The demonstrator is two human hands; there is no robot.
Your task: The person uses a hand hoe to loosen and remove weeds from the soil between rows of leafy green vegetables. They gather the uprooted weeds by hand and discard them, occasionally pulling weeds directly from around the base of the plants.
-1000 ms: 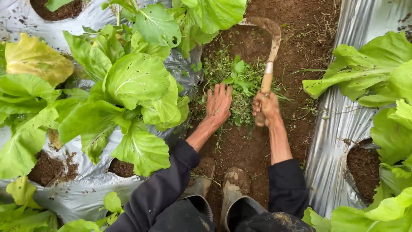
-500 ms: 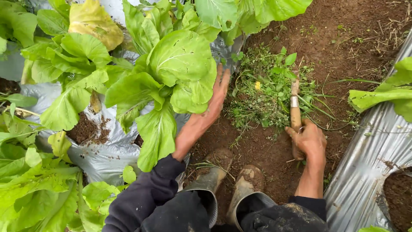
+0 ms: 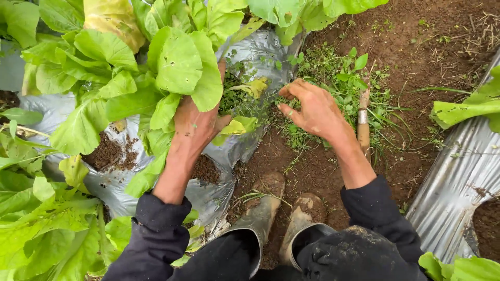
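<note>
My left hand (image 3: 194, 126) presses up against the broad green leaves of a leafy cabbage plant (image 3: 179, 65) and holds them back; its fingers run under the leaves with the thumb spread. My right hand (image 3: 312, 109) reaches left to the plant's base, where its curled fingers pinch small green weeds (image 3: 271, 101) at the edge of the silver plastic sheet (image 3: 255, 52). A sickle with a wooden handle (image 3: 363, 127) lies on the soil just right of my right wrist, with no hand on it. A patch of low weeds (image 3: 338, 73) grows beyond it.
Brown soil (image 3: 416, 47) forms a furrow between two beds covered in silver sheet (image 3: 458, 177). My muddy rubber boots (image 3: 263, 200) stand at the furrow's near end. More leafy plants (image 3: 36, 224) crowd the left, and another leafy plant (image 3: 469, 109) reaches in from the right.
My right hand let go of the sickle, which now lies on the soil, and moved left to the weeds at the plant's base. My left hand slid under the leaves and pushed them back.
</note>
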